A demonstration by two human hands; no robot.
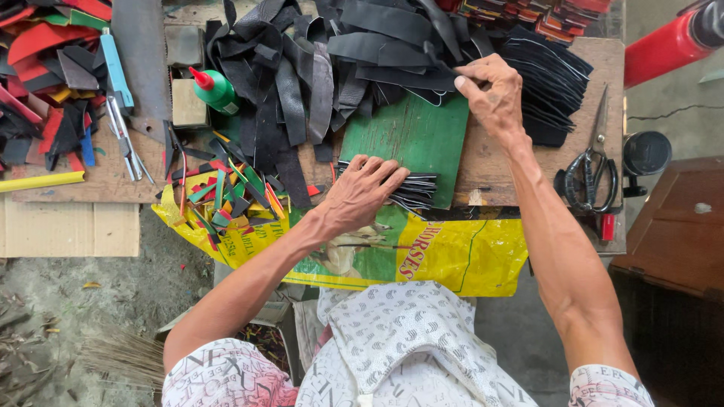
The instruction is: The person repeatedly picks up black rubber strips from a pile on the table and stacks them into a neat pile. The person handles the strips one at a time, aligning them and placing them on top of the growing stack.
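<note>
1. The left hand (360,192) is laid flat, fingers spread, on a small stack of thin black strips (411,190) at the near edge of a green board (411,139).
2. A black strip (445,75) is pinched by the right hand (490,94), fingers pressed together, at the pile of black strips (324,60) behind the board.
3. Scissors (592,173) are seen on the table (490,177), right of the board; a green glue bottle (215,90) stands to the left.

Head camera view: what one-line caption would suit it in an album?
Left hand rests on stacked black strips by a green board; right hand reaches the black strip pile.
</note>
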